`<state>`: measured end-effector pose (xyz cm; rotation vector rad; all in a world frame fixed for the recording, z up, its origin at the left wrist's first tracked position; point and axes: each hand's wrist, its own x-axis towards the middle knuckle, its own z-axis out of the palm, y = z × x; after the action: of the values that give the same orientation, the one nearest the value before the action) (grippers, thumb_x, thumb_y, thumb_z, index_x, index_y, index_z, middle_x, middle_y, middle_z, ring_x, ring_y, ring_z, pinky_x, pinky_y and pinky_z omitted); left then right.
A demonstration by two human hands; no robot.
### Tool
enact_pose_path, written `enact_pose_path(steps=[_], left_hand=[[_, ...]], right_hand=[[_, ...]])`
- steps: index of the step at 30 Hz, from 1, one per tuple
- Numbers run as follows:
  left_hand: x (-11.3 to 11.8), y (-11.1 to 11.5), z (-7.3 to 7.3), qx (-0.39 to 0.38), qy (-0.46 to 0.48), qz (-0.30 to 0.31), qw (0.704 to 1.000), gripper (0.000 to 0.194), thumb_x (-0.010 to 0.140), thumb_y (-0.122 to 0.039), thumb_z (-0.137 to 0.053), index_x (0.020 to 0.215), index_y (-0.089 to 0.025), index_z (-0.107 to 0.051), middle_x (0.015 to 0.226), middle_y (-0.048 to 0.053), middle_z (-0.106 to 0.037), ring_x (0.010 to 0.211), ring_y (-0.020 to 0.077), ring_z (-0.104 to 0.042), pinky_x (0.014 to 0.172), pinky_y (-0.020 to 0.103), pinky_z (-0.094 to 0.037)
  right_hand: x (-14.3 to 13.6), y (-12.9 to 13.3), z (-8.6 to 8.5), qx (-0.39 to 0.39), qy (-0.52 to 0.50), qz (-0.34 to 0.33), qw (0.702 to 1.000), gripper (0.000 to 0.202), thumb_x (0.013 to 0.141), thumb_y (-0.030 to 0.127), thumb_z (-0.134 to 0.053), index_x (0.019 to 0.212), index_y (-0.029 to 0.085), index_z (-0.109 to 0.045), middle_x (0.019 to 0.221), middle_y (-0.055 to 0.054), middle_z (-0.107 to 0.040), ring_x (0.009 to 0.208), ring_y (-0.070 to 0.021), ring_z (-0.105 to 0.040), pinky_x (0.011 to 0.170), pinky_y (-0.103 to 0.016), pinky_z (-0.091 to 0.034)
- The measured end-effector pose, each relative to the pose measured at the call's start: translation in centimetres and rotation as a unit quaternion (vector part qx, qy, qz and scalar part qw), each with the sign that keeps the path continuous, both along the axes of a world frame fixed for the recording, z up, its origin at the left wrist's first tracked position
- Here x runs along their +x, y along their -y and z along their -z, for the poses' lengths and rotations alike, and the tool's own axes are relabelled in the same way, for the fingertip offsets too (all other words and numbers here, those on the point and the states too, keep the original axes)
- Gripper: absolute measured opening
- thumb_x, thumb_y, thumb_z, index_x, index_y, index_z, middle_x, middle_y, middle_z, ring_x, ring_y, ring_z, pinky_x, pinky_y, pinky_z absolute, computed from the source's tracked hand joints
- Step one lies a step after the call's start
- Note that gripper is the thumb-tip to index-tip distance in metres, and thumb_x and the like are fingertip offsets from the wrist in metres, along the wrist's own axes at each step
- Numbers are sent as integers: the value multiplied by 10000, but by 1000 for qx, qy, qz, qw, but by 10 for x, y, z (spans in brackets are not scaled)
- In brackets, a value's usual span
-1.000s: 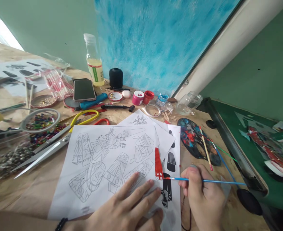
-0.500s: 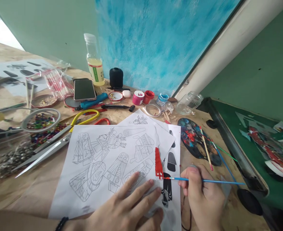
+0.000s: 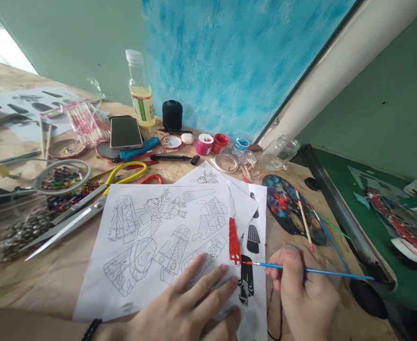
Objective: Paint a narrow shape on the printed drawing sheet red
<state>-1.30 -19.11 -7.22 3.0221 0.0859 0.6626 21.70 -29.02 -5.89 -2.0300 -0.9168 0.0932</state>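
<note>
A thin blue paintbrush is pinched in my right hand, its red-wetted tip just right of the red-painted shape's lower end. That tapered red shape, with a small cross pattern at its bottom, lies near the right edge of the top sheet of line drawings. My left hand rests on the sheet with fingers spread, pressing it down. Under the top sheet, another sheet printed with black shapes sticks out on the right.
A dark palette with red paint lies right of the papers, a wooden stick across it. Behind stand a red paint jar, blue paint jar, glass jar and bottle. Yellow-handled scissors lie left, near beads.
My right hand has shifted slightly right, and the brush tip has drawn back a little from the red shape. The left hand stays in place on the paper.
</note>
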Motion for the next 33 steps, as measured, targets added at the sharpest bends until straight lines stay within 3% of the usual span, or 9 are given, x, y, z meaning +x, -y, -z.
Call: enact_pose_path(steps=[7, 11, 19, 33], left_hand=[[0, 1, 0, 8, 3, 7, 1000, 327, 1168, -454, -652, 1461, -322, -720, 1610, -19, -680, 1560, 229, -566, 1455, 536, -60], [-1, 2, -1, 9, 6, 9, 1000, 345, 1174, -461, -635, 1479, -317, -707, 1617, -7, -675, 1559, 236, -567, 1448, 520, -156], [-4, 1, 1, 19, 7, 16, 1000, 336, 1180, -456, -622, 1478, -325, -707, 1604, -10, -685, 1549, 235, -575, 1443, 517, -176], [-1, 2, 1, 19, -1, 2, 1000, 330, 1179, -469, -622, 1478, -366, -713, 1629, -45, -665, 1564, 236, -553, 1445, 535, -108]], right_hand=[[1, 1, 1, -17, 28, -8, 999, 635, 1144, 673, -423, 697, 265, -615, 555, 44, -638, 432, -112, -583, 550, -265, -477], [0, 0, 0, -18, 30, -8, 999, 618, 1140, 660, -430, 699, 268, -612, 550, 53, -632, 425, -107, -572, 544, -263, -468], [-5, -4, -1, 6, -1, -14, 1000, 569, 1132, 638, -462, 702, 285, -580, 556, 56, -603, 421, -115, -544, 514, -266, -458], [-5, -2, 1, -6, 18, -11, 1000, 564, 1137, 607, -455, 703, 275, -595, 552, 60, -613, 424, -104, -554, 538, -262, -464]])
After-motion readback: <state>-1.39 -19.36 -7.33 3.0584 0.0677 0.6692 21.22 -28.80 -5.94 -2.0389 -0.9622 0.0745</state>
